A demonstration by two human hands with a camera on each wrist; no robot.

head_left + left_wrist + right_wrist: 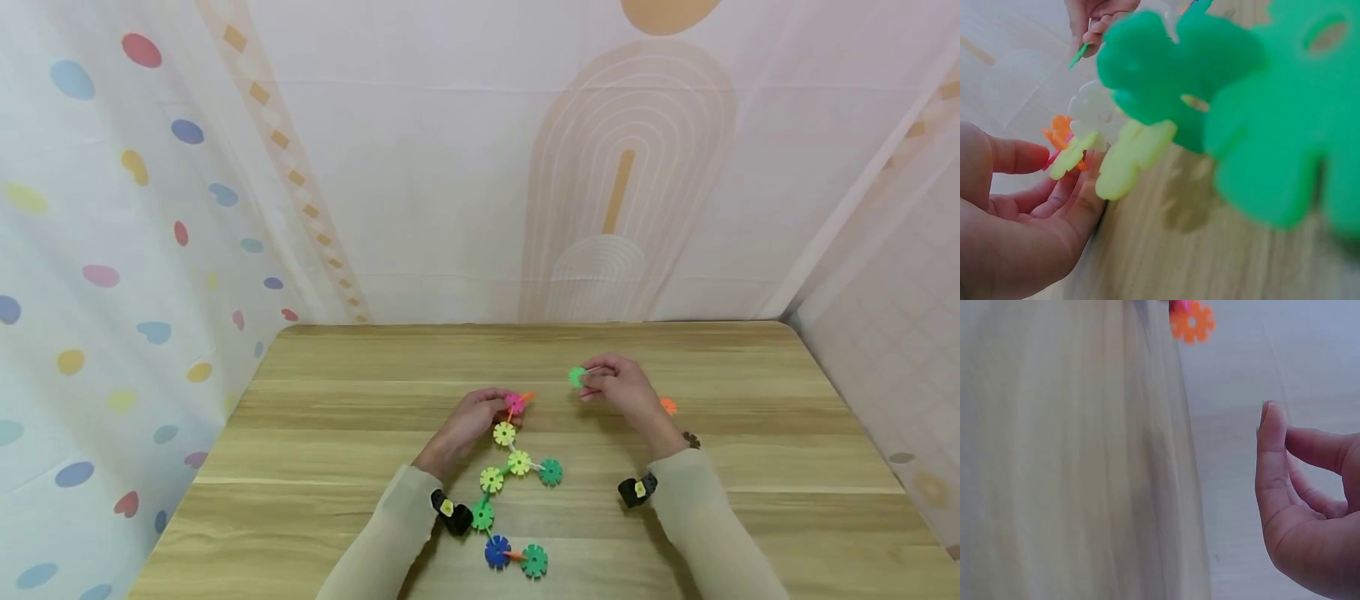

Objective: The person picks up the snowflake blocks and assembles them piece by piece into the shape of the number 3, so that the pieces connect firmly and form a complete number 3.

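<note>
we see left hand [468,421] pinching pink disc [514,404] at far end of snowflake chain [504,479] lying mid-table [337,433]. right hand [626,390] pinches green disc [577,377], raised just right of chain. loose orange disc [668,406] near right wrist.

Counter [315,433]: light wood-grain top, smooth, matt with a faint sheen. Snowflake chain [504,475]: moulded plastic discs, smooth, bright solid colours, slightly glossy; up close in the left wrist view the green ones look matt and a bit translucent at the edges. Green disc [576,377] in right hand [618,387]: same plastic. Loose orange disc [668,406]: plastic too. Sleeves [390,533]: soft beige knit cloth, matt. Backdrop [450,167]: printed cloth, matt, lightly creased.
</note>
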